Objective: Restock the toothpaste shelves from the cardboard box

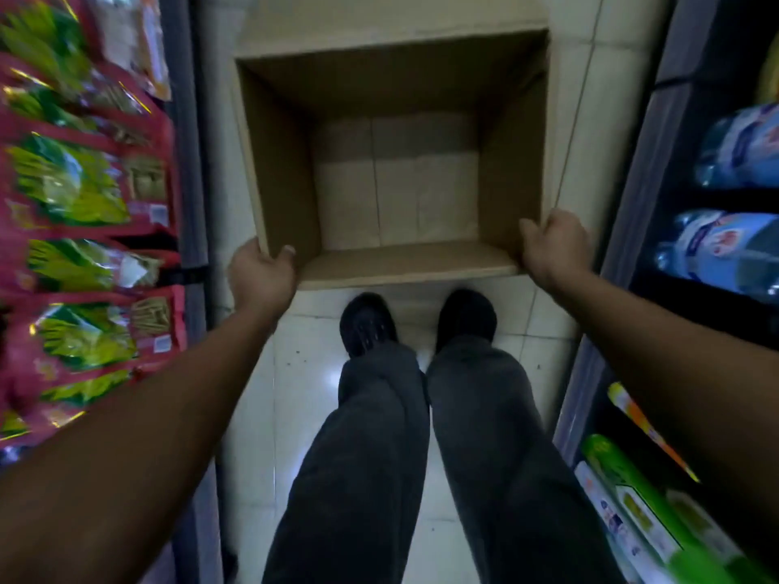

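The person is standing in a narrow aisle, looking down into the box (510, 162). It is sitting open just ahead of the shoes (369, 324), over the tiled floor (303, 373) — whether resting there or lifted, I cannot tell. The left hand (261, 274) is gripping the box's near left corner, thumb curling inside the wall. The right hand (552, 246) is gripping the near right corner, thumb hooking over the rim. Left of the box, red-and-green packets (80, 183) are hanging — right of it, bottles (725, 246) are lying on a dark shelf (632, 196).
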`<state>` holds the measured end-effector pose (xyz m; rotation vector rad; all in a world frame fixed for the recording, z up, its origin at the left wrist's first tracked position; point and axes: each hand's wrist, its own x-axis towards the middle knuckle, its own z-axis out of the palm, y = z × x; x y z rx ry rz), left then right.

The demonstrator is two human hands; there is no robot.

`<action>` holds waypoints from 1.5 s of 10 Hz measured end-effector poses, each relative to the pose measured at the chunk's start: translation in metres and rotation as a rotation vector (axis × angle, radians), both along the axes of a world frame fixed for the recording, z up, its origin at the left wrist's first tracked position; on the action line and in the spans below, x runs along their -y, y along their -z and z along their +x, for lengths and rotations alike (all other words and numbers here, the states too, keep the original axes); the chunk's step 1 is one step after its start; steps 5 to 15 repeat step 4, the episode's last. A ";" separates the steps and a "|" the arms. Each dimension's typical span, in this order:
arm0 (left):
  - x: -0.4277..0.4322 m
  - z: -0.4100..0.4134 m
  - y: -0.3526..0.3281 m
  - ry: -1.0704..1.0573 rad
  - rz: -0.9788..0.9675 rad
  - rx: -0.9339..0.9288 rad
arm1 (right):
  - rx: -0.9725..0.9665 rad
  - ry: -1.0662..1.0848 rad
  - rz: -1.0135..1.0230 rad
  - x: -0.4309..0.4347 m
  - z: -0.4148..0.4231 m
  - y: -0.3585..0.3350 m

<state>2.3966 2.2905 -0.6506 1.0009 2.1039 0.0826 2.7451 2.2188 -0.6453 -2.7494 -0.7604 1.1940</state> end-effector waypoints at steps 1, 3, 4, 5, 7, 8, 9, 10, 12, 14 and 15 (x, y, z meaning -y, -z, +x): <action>0.003 0.001 0.024 0.000 -0.039 -0.008 | -0.042 0.007 -0.008 -0.003 0.002 0.023; -0.014 -0.017 -0.044 0.054 -0.222 0.084 | -0.161 -0.017 -0.130 -0.009 0.018 -0.038; -0.009 -0.028 -0.126 0.009 -0.316 0.106 | -0.145 0.024 -0.070 0.009 0.021 -0.124; -0.009 -0.028 -0.126 0.009 -0.316 0.106 | -0.145 0.024 -0.070 0.009 0.021 -0.124; -0.009 -0.028 -0.126 0.009 -0.316 0.106 | -0.145 0.024 -0.070 0.009 0.021 -0.124; -0.009 -0.028 -0.126 0.009 -0.316 0.106 | -0.145 0.024 -0.070 0.009 0.021 -0.124; -0.009 -0.028 -0.126 0.009 -0.316 0.106 | -0.145 0.024 -0.070 0.009 0.021 -0.124; -0.009 -0.028 -0.126 0.009 -0.316 0.106 | -0.145 0.024 -0.070 0.009 0.021 -0.124; -0.009 -0.028 -0.126 0.009 -0.316 0.106 | -0.145 0.024 -0.070 0.009 0.021 -0.124; -0.009 -0.028 -0.126 0.009 -0.316 0.106 | -0.145 0.024 -0.070 0.009 0.021 -0.124; -0.009 -0.028 -0.126 0.009 -0.316 0.106 | -0.145 0.024 -0.070 0.009 0.021 -0.124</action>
